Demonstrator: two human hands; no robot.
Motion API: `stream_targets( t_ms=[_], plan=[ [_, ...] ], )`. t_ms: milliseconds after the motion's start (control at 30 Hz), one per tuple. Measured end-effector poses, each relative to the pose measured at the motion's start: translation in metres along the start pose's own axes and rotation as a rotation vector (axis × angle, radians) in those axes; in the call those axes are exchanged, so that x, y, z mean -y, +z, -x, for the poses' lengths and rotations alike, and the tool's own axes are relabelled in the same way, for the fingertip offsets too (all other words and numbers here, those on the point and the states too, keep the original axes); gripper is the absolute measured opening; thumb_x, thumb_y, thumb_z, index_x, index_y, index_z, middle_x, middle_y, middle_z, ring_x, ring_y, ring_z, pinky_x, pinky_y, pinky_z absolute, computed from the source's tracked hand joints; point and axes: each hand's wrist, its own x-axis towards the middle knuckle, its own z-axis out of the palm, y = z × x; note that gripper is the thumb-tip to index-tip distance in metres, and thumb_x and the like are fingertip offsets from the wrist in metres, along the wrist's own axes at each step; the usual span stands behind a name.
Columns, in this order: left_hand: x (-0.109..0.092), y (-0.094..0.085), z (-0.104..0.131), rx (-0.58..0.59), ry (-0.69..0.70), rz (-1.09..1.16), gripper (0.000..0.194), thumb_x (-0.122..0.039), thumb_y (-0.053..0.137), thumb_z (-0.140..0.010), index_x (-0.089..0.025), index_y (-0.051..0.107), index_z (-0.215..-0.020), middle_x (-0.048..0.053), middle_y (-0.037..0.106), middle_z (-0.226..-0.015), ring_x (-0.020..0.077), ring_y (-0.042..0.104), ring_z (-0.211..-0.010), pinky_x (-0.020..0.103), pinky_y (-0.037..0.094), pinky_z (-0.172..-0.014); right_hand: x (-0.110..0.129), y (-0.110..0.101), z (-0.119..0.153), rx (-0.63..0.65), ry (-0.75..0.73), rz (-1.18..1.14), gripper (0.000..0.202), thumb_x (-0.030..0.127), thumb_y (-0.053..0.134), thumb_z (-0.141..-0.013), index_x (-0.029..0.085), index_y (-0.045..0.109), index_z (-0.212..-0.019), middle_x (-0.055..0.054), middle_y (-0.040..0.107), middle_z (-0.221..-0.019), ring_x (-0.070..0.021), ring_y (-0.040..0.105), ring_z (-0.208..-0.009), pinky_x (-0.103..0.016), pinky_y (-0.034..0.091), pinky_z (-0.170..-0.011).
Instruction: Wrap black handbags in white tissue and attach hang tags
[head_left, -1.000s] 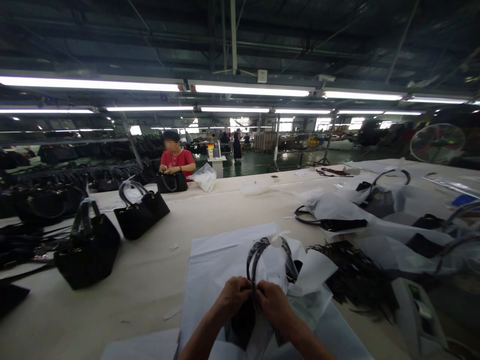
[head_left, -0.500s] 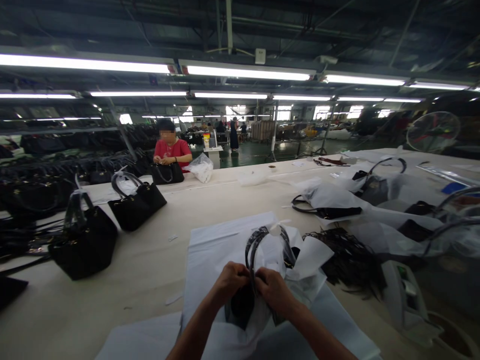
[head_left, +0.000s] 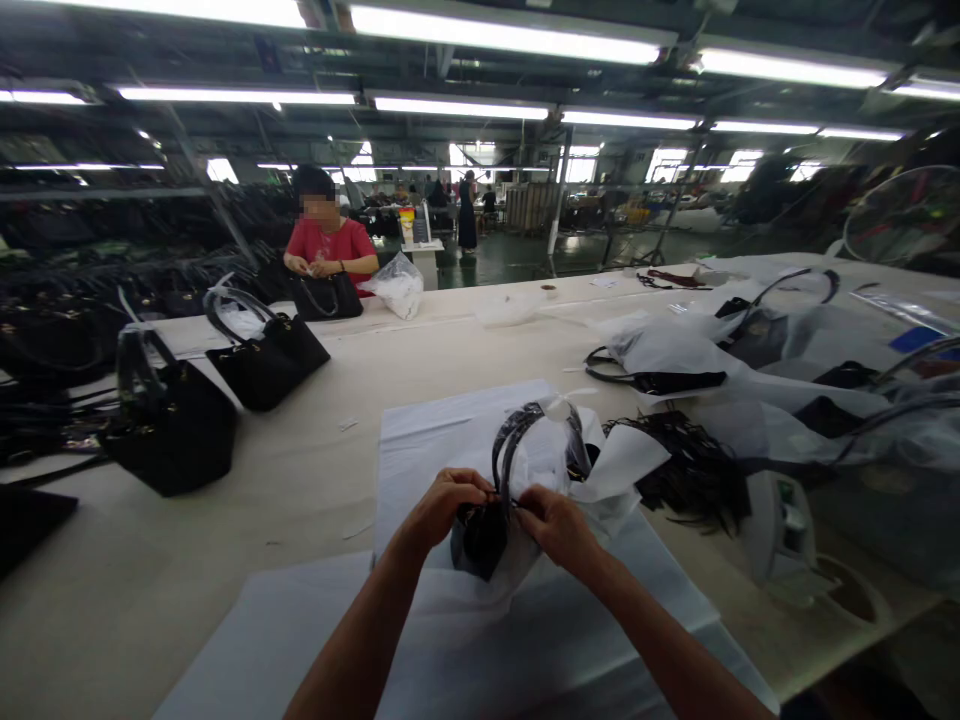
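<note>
A black handbag [head_left: 480, 540] stands in front of me, partly wrapped in thin white sheeting. Its looped handles [head_left: 504, 450] rise upright in clear film. My left hand [head_left: 452, 505] is closed in a pinch left of the handle base, and my right hand [head_left: 555, 520] pinches just right of it. What looks like a thin black strip runs between the fingertips, around the handle base; its ends are hidden by the fingers. White sheets [head_left: 409, 440] lie beneath the bag.
Right of the bag lie a heap of black strips [head_left: 694, 470], a white tape dispenser [head_left: 780, 530] and several wrapped handbags [head_left: 675, 360]. Two black handbags [head_left: 270, 362] [head_left: 176, 430] stand at left. Across the table [head_left: 442, 350], a person in red [head_left: 330, 245] handles another bag.
My view has tilted down, so everything sits higher in the picture. My hands have drawn slightly apart at the handle base, still pinching. The bag stays in place.
</note>
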Motion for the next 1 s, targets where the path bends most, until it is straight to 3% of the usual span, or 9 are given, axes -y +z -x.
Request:
stream_targets(
  t_ms=[167,333,433,533,600,700,833,1000],
  plan=[
    [0.003,-0.002,0.0,0.042,0.026,0.092,0.009,-0.019,0.053,-0.05,-0.014,0.058,-0.054,0.004,0.065,-0.065,0.0171,0.058,-0.065,0.028,0.041,-0.063,-0.007,-0.002,0.005,0.052,-0.052,-0.12,0.005,0.023,0.058,-0.069,0.019,0.059,-0.072,0.002,0.06,-0.065,-0.0132,0.054,-0.064,-0.024,0.037,-0.06],
    [-0.001,-0.004,0.01,0.082,0.057,-0.07,0.011,-0.02,0.054,-0.054,-0.014,0.061,-0.061,0.001,0.059,-0.056,0.0121,0.047,-0.054,0.025,0.034,-0.056,-0.012,-0.006,0.005,0.142,0.035,-0.365,0.013,0.025,0.066,-0.062,0.019,0.059,-0.071,0.004,0.057,-0.064,-0.0121,0.05,-0.062,-0.024,0.037,-0.06],
    [-0.008,-0.001,0.021,0.065,0.132,-0.478,0.007,-0.02,0.057,-0.059,-0.016,0.061,-0.063,0.0,0.057,-0.061,0.0133,0.048,-0.061,0.026,0.034,-0.061,-0.016,-0.006,0.003,0.21,0.127,-0.508,0.019,0.027,0.071,-0.056,0.019,0.06,-0.069,0.005,0.056,-0.062,-0.0109,0.048,-0.059,-0.024,0.037,-0.059],
    [-0.008,0.009,0.036,0.033,0.371,-1.095,0.01,-0.02,0.057,-0.07,-0.017,0.057,-0.061,0.001,0.057,-0.063,0.0161,0.048,-0.069,0.032,0.033,-0.069,-0.019,-0.003,0.003,0.197,0.155,-0.493,0.02,0.026,0.073,-0.054,0.018,0.059,-0.066,0.006,0.054,-0.058,-0.0098,0.045,-0.057,-0.023,0.034,-0.056],
    [0.0,0.018,0.046,0.028,0.509,-1.425,0.015,-0.014,0.052,-0.077,-0.017,0.055,-0.063,0.002,0.057,-0.066,0.0179,0.047,-0.072,0.034,0.031,-0.07,-0.021,0.001,0.004,0.165,0.146,-0.436,0.02,0.025,0.074,-0.054,0.018,0.057,-0.063,0.007,0.05,-0.056,-0.009,0.042,-0.056,-0.023,0.032,-0.054],
    [0.021,0.034,0.061,0.015,0.613,-1.685,0.022,0.0,0.043,-0.077,-0.017,0.053,-0.067,0.004,0.056,-0.069,0.0203,0.047,-0.073,0.035,0.03,-0.068,-0.023,0.005,0.007,0.125,0.117,-0.374,0.022,0.022,0.075,-0.052,0.019,0.055,-0.061,0.008,0.048,-0.055,-0.0088,0.041,-0.057,-0.023,0.032,-0.054],
    [0.049,0.046,0.076,-0.122,0.628,-1.689,0.024,0.003,0.041,-0.075,-0.018,0.05,-0.066,0.003,0.054,-0.067,0.0199,0.047,-0.066,0.034,0.03,-0.064,-0.028,0.003,0.018,0.169,0.156,-0.538,0.031,0.021,0.077,-0.05,0.019,0.057,-0.073,0.007,0.055,-0.064,-0.01,0.047,-0.063,-0.023,0.037,-0.059],
    [0.06,0.045,0.088,-0.28,0.545,-1.389,0.015,-0.013,0.048,-0.082,-0.018,0.048,-0.068,0.0,0.053,-0.064,0.0162,0.048,-0.058,0.029,0.03,-0.058,-0.038,0.004,0.042,0.382,0.347,-0.872,0.032,0.021,0.076,-0.052,0.017,0.054,-0.075,0.006,0.057,-0.06,-0.0092,0.051,-0.054,-0.022,0.039,-0.052]
  ],
)
